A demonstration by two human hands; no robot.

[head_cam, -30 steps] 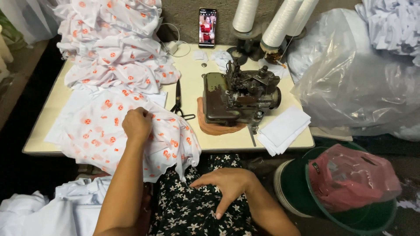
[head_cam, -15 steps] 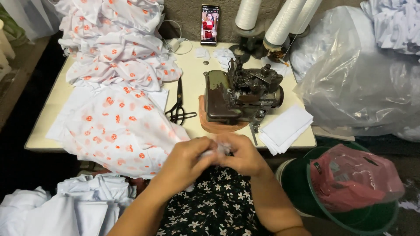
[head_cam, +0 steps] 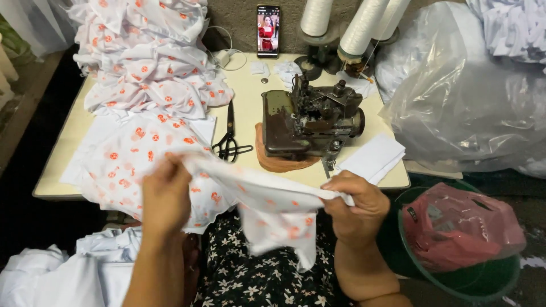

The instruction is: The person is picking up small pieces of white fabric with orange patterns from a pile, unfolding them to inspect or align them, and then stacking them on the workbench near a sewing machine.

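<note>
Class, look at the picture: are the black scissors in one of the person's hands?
No: the scissors lie on the table, while both hands grip white printed fabric.

Both forearms reach up from the near edge, the left hand (head_cam: 166,196) back-up with fingers curled closed, the right hand (head_cam: 355,206) fisted in a pinch, held level and well apart.

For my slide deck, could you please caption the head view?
Left hand and right hand stretch a white orange-printed cloth before a sewing machine.
</note>
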